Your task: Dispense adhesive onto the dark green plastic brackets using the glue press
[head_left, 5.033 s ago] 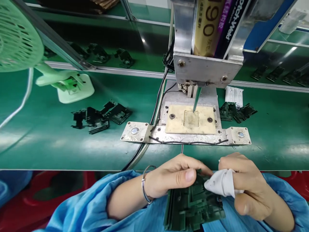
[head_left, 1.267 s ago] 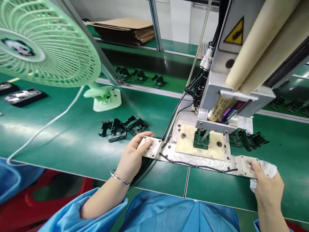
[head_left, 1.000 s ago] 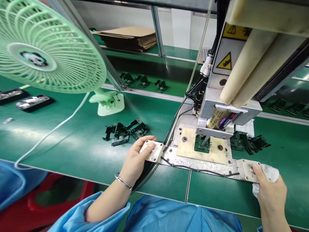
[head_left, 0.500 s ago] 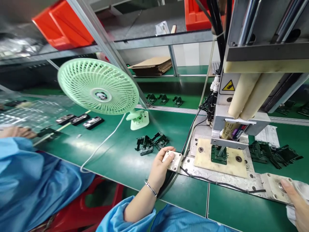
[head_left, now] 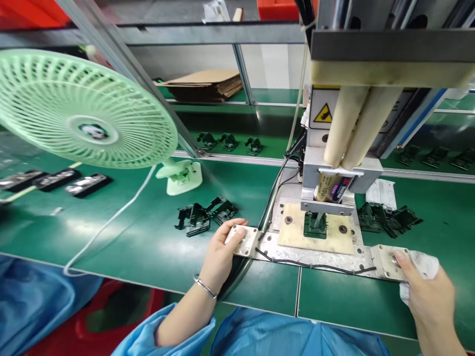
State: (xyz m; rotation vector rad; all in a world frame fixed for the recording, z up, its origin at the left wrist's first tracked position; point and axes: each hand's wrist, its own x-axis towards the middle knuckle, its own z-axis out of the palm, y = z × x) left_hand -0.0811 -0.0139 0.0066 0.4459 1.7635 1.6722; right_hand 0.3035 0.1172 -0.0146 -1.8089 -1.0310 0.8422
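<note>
My left hand (head_left: 220, 252) is wrapped around the left push-button box (head_left: 248, 239), its thumb lying over the button. At the far end of the metal base, my right thumb rests on the button of the right push-button box (head_left: 389, 262). A crumpled white cloth (head_left: 425, 264) is bunched in my right hand (head_left: 432, 296); its other fingers are mostly hidden. Between both hands, a dark green plastic part (head_left: 314, 226) sits in the cream fixture plate (head_left: 336, 242). The press head (head_left: 326, 207), carrying two labelled tubes, is lowered onto that part.
Loose dark plastic parts lie left (head_left: 193, 217) and right (head_left: 403, 217) of the press. A green clip fan (head_left: 92, 131) stands at left, its white cord (head_left: 111, 217) crossing the bench. More parts (head_left: 229, 142) line the back strip, with cardboard sheets (head_left: 204, 81) behind.
The camera view has turned right and down, so the scene shifts left and up. More of my right hand shows, and the co-worker's hand has left view. Both my hands stay on their boxes.
</note>
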